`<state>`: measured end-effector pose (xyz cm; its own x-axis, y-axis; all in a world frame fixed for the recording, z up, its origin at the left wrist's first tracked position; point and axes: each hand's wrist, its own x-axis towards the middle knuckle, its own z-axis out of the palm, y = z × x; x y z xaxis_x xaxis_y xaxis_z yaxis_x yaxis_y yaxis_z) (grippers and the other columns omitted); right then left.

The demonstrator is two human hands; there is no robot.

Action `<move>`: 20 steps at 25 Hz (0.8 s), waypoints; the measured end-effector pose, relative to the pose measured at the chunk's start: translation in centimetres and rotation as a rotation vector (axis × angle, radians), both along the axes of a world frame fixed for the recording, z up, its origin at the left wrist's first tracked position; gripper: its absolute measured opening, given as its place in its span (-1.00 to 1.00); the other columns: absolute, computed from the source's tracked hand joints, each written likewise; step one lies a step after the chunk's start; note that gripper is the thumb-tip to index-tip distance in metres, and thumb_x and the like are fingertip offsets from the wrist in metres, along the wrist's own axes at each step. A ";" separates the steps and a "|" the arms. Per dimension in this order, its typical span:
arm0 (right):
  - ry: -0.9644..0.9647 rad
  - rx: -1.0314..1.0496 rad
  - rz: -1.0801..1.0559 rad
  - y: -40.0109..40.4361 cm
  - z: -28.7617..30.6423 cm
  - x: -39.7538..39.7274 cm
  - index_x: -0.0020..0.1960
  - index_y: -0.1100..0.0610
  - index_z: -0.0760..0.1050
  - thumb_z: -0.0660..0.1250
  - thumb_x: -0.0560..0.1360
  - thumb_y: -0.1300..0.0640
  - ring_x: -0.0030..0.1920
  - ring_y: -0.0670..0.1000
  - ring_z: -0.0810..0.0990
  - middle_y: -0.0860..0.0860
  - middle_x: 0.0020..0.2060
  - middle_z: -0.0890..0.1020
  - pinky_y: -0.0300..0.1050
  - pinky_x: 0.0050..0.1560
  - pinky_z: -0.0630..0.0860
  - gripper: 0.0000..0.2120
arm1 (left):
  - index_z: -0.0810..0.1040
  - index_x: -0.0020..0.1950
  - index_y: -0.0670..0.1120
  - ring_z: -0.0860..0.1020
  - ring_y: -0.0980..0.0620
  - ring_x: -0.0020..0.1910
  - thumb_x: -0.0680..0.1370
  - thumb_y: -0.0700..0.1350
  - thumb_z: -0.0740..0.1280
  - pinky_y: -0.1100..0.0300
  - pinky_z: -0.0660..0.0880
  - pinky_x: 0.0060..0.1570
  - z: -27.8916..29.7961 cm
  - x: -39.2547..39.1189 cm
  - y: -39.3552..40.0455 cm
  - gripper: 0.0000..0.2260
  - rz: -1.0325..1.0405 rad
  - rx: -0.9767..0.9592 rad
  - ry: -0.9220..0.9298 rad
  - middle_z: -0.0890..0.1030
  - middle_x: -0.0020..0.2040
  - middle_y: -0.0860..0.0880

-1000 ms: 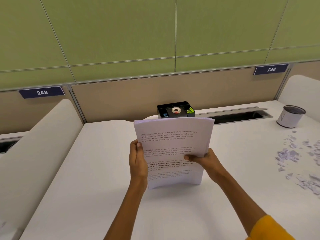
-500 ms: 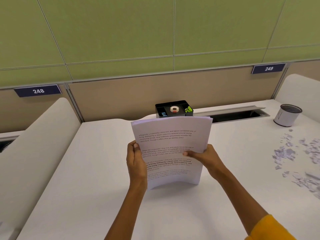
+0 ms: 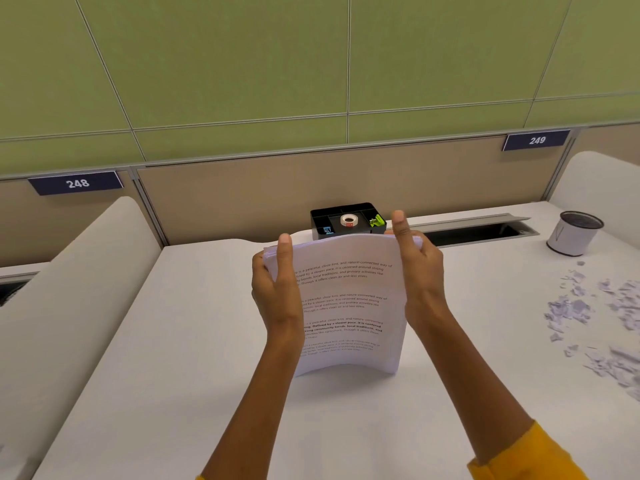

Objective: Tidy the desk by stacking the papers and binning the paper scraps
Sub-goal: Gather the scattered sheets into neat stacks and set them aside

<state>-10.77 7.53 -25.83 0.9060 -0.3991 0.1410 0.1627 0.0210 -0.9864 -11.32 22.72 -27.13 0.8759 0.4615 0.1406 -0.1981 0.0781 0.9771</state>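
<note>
We see the paper stack [image 3: 349, 299] upright at frame centre, bottom edge on the white desk [image 3: 194, 341]. Both hands have moved up from its mid-sides to the top corners: left hand [image 3: 277, 289] grips the upper left edge, right hand [image 3: 415, 268] grips the upper right, thumbs up. Paper scraps [image 3: 588, 317] lie at right of frame, unchanged, near the small bin [image 3: 575, 237] at upper right. Black organizer tray [image 3: 348, 221] sits behind the stack.
</note>
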 end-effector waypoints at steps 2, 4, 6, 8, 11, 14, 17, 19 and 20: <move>-0.005 0.007 -0.027 0.1 -0.2 0.2 -0.19 0.15 0.47 0.30 0.46 -0.23 -0.30 0.01 0.56 -0.03 -0.38 0.58 -0.12 -0.26 0.49 -0.59 | 0.39 -0.11 0.01 0.53 0.03 -0.24 0.54 0.20 0.16 0.21 0.44 -0.30 0.0 0.1 -0.1 -0.73 -0.006 0.005 0.012 0.55 -0.23 0.00; -0.002 0.010 -0.022 0.0 -0.2 0.2 -0.14 0.12 0.49 0.31 0.49 -0.17 -0.28 0.03 0.57 -0.01 -0.34 0.60 -0.13 -0.26 0.49 -0.67 | 0.38 -0.10 0.01 0.53 0.04 -0.23 0.48 0.23 0.11 0.21 0.44 -0.30 0.0 0.1 -0.1 -0.69 -0.016 0.020 0.017 0.55 -0.22 -0.01; -0.017 -0.027 0.024 -0.3 -0.3 0.0 -0.04 0.12 0.51 0.31 0.48 -0.17 -0.26 0.01 0.58 0.00 -0.29 0.62 -0.17 -0.32 0.50 -0.66 | 0.39 -0.08 0.01 0.54 0.03 -0.21 0.46 0.27 0.08 0.20 0.45 -0.29 -0.2 0.0 0.1 -0.65 -0.039 0.036 0.006 0.55 -0.21 -0.02; -0.047 -0.088 0.136 -1.1 -0.7 -0.3 0.09 0.09 0.49 0.37 0.42 -0.16 -0.20 -0.01 0.61 0.00 -0.20 0.63 -0.26 -0.35 0.52 -0.61 | 0.40 -0.04 0.04 0.55 0.01 -0.19 0.45 0.33 0.05 0.19 0.47 -0.27 -0.6 -0.2 0.5 -0.60 -0.084 0.080 0.009 0.56 -0.18 -0.03; 0.016 -0.133 0.317 -2.9 -2.7 -0.4 0.16 0.04 0.51 0.47 0.26 -0.11 -0.07 0.06 0.65 0.03 -0.07 0.66 -0.06 -0.14 0.63 -0.48 | 0.43 0.01 0.10 0.55 0.04 -0.16 0.42 0.38 -0.02 0.15 0.48 -0.22 -1.9 -0.5 1.2 -0.54 -0.128 0.096 0.024 0.57 -0.14 0.00; 0.120 -0.123 0.429 -4.5 -6.2 -0.1 0.09 0.00 0.55 0.47 0.22 -0.03 -0.01 0.14 0.65 0.02 -0.05 0.68 0.11 -0.01 0.62 -0.56 | 0.47 0.00 0.12 0.56 0.03 -0.13 0.48 0.35 -0.11 0.18 0.50 -0.23 -4.1 -0.9 1.5 -0.52 -0.167 0.052 0.075 0.59 -0.12 0.02; 0.194 -0.092 0.512 -4.6 -9.2 -0.2 0.11 0.03 0.57 0.53 0.14 -0.02 0.02 0.13 0.65 0.04 -0.01 0.69 0.21 0.07 0.58 -0.45 | 0.50 -0.02 0.08 0.59 -0.08 -0.14 0.45 0.29 -0.15 0.19 0.48 -0.26 -6.5 -0.9 1.5 -0.49 -0.190 0.034 0.190 0.62 -0.15 -0.03; 0.219 -0.090 0.514 -4.1 -10.2 -0.2 0.12 0.02 0.58 0.55 0.12 0.00 0.03 0.14 0.64 0.03 0.00 0.69 0.21 0.09 0.57 -0.43 | 0.52 -0.04 0.04 0.60 -0.15 -0.13 0.45 0.31 -0.15 0.15 0.50 -0.21 -7.5 -0.6 1.3 -0.45 -0.181 0.016 0.250 0.63 -0.15 -0.07; 0.221 -0.087 0.501 -3.9 -10.3 0.1 0.11 0.01 0.58 0.55 0.11 0.00 0.03 0.14 0.63 0.03 0.00 0.69 0.21 0.09 0.57 -0.43 | 0.52 -0.04 0.03 0.60 -0.17 -0.12 0.47 0.31 -0.13 0.11 0.50 -0.19 -7.8 -0.3 1.4 -0.46 -0.169 0.005 0.268 0.63 -0.14 -0.09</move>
<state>-10.70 3.62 -36.13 0.9938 0.0934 -0.0605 -0.0569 -0.0405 -0.9976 -11.65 24.08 -34.90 0.9463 0.3063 -0.1037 0.0821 0.0828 0.9932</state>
